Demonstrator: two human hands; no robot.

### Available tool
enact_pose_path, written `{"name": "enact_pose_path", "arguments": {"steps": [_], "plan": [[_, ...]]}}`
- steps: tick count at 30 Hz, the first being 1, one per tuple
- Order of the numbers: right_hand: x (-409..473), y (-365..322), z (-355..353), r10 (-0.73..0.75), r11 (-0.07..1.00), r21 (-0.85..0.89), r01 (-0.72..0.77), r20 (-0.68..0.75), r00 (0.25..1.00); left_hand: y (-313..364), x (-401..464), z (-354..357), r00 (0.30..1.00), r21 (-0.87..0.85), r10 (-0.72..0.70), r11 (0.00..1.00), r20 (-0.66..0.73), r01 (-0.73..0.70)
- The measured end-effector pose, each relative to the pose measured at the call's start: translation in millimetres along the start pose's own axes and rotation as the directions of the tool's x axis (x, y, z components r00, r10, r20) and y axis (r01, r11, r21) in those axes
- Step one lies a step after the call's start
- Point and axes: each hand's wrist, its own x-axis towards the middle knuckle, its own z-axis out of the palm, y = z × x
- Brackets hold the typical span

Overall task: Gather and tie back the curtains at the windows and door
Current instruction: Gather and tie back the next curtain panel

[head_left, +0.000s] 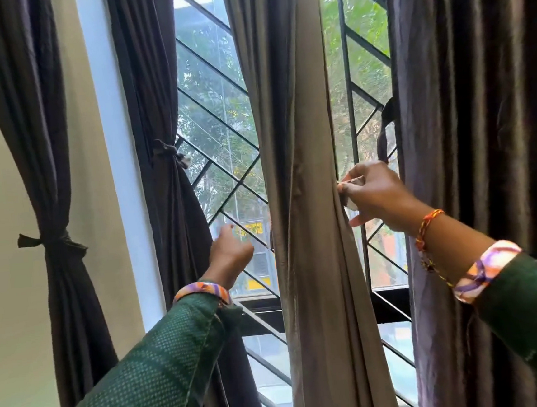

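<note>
Two dark curtains (53, 241) (165, 154) at frame left already tied. Centre curtain (302, 200) untied, pinched by right hand (376, 194); left hand (231, 255) relaxed, holding nothing. Far-right curtain (483, 152) loose.

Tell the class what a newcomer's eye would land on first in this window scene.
Probably the grey-brown curtain hanging loose mid-window, its right edge pinched by the right hand. The left hand reaches toward the black window grille beside it. Left of that, two dark curtains are already tied.
</note>
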Motion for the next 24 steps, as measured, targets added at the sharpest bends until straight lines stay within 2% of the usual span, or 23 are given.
{"name": "enact_pose_path", "arguments": {"steps": [3,5,10,12,14,15,17,19,20,22,24], "plan": [[1,0,4,-0.018,0.997,0.071,0.016,0.033,0.999,10,3,2,0.984,0.073,0.111,0.99,0.14,-0.122],[1,1,6,-0.058,0.992,0.115,0.054,0.032,0.998,16,10,3,0.971,0.029,0.138,0.989,0.195,-0.146],[3,4,12,-0.171,0.973,0.122,0.194,-0.174,0.97,16,22,6,0.95,-0.124,0.176,0.981,0.258,-0.149],[3,4,11,-0.263,0.956,0.058,0.289,-0.272,0.926,11,25,7,0.946,-0.153,0.197,0.975,0.257,-0.162],[-4,-2,9,-0.437,0.898,-0.114,0.424,-0.33,0.837,3,29,5,0.958,-0.148,0.197,0.974,0.206,-0.169],[-9,-5,8,-0.561,0.827,-0.227,0.514,-0.307,0.768,-1,31,2,0.968,-0.14,0.19,0.976,0.163,-0.168],[-18,-13,12,-0.786,0.596,-0.468,0.653,-0.171,0.594,-4,33,-7,0.984,-0.165,0.178,0.971,0.028,-0.171],[-20,-19,25,-0.895,0.34,-0.631,0.697,0.01,0.445,-3,30,-17,0.954,-0.103,0.236,0.961,-0.182,-0.258],[-21,-25,33,-0.91,0.241,-0.663,0.709,0.099,0.402,0,28,-22,0.912,-0.023,0.297,0.949,-0.285,-0.316],[-23,-35,51,-0.894,0.126,-0.657,0.743,0.25,0.372,6,21,-31,0.804,0.087,0.407,0.907,-0.433,-0.412],[-24,-39,66,-0.87,0.043,-0.666,0.744,0.341,0.355,11,11,-36,0.727,0.038,0.471,0.851,-0.5,-0.524]]}}
